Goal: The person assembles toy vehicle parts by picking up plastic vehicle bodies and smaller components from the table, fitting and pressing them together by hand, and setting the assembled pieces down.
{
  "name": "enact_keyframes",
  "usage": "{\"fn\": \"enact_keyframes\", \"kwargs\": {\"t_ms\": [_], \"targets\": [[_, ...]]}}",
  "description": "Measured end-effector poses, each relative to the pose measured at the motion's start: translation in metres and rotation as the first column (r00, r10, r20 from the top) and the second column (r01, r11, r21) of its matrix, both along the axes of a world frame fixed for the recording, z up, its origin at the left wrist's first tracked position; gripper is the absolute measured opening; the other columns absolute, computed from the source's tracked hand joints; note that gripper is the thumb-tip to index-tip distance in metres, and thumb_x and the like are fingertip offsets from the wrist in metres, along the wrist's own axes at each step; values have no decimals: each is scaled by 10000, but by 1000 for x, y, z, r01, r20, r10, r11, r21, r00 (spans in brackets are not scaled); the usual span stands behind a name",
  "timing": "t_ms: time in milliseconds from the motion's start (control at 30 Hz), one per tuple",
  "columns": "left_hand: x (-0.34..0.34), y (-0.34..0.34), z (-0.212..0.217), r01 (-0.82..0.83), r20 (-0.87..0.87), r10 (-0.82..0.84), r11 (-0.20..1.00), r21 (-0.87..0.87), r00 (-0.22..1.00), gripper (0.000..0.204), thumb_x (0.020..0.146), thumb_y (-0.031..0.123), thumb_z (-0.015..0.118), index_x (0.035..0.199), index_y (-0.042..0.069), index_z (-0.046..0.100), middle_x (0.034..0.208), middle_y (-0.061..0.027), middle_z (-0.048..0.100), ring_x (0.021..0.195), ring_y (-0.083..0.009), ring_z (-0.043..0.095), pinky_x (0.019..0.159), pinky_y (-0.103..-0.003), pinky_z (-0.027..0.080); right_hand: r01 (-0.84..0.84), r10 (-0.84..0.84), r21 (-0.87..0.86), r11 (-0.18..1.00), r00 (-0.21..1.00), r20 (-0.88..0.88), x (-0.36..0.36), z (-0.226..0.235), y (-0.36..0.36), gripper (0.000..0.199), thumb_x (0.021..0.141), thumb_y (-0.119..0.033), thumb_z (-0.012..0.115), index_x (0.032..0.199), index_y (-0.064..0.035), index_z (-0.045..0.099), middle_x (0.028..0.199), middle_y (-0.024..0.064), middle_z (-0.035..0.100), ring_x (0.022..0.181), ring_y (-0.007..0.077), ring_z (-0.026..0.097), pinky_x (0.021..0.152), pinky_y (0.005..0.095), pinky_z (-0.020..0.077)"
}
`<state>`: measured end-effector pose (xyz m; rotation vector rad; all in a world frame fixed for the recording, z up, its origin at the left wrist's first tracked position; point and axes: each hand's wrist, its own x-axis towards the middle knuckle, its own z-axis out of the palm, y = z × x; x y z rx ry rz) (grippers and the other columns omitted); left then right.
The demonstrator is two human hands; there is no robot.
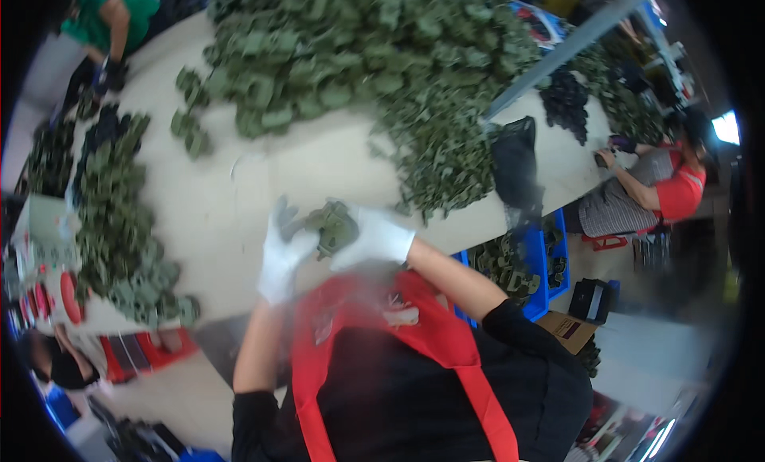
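I hold an olive-green moulded part (333, 225) just above the near side of the table, in front of my red apron. My right hand (374, 237), in a white glove, grips the part from its right side. On the other side, my left hand (285, 251), also white-gloved, has its thumb and fingers closed about the part's left edge. The gloves hide some of its outline. Beyond my hands a large heap of similar green parts (319, 64) covers the far side of the table (215, 191), with smaller pieces (442, 147) at its right.
Another pile of green parts (119, 215) lies along the left. A black bag (516, 163) sits right of the heap, below a slanting metal post (574, 52). Blue crates (540, 263) with parts stand at my right. Co-workers sit or stand around the table.
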<state>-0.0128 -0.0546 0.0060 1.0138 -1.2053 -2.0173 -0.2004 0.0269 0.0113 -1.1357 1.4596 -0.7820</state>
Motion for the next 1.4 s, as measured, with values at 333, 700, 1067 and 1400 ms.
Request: {"fn": "enact_keyframes", "kwargs": {"t_ms": [333,700,1067,1400], "targets": [[-32,16,75,518,684,-253,829,-211,684,625,562,256,831,1075,-12,595,959,-106,671,903,-214,641,834,-339,506,328,-204,-156,932,828,522,-19,56,-9,991,590,-190,837,1422,-30,322,1356,131,449,1212,222,468,1000,340,401],[1,23,32,403,317,-359,911,-85,878,340,700,121,810,965,-11,643,880,-33,648,811,-100,593,729,-254,499,15,-7,-134,991,998,59,3,62,-8,647,552,-168,852,1114,-35,561,1105,108,617,991,173,586,874,310,470],[40,0,-13,343,292,-377,925,161,879,415,738,307,732,1039,30,657,932,-103,674,871,-173,623,808,-305,479,141,-215,204,969,885,413,32,-12,-48,441,603,48,779,999,-27,601,1074,105,637,923,188,627,816,321,521],[108,-29,-70,-91,108,66,966,240,992,769,667,96,802,1325,-13,421,994,-85,635,809,-151,606,650,-261,507,167,-167,1,986,985,-42,55,-43,-120,488,745,-46,741,1193,-16,549,1115,106,630,997,194,613,853,309,504]]}}
